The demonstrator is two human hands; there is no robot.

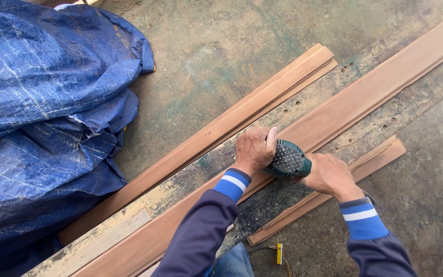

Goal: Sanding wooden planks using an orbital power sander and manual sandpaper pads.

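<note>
My left hand (254, 150) is wrapped over the front of the green power sander (288, 160), fingers curled down around its head, and my right hand (328, 175) is clenched on the rear of its body, so both hands are grasping the one tool. The sander sits pressed flat on the long reddish plank (365, 97) that runs slantwise across the view, roughly at the plank's middle. That plank lies on a worn, paint-flecked board (129, 218) resting on the concrete floor (232, 46). A second moulded strip (221, 128) lies just beside it on the far side, and a shorter strip (334, 190) lies on the near side, partly under my right wrist.

As far as I can judge, the work is somewhere in its middle: the plank's surface looks evenly smooth and clean on both sides of the tool, and I cannot tell which stretch has been sanded and which has not. The two other strips look untouched by the sander right now. A heap of blue tarpaulin (52, 118) is piled to my left, and a small yellow plug (279, 253) with its cable lies on the floor near my knee
</note>
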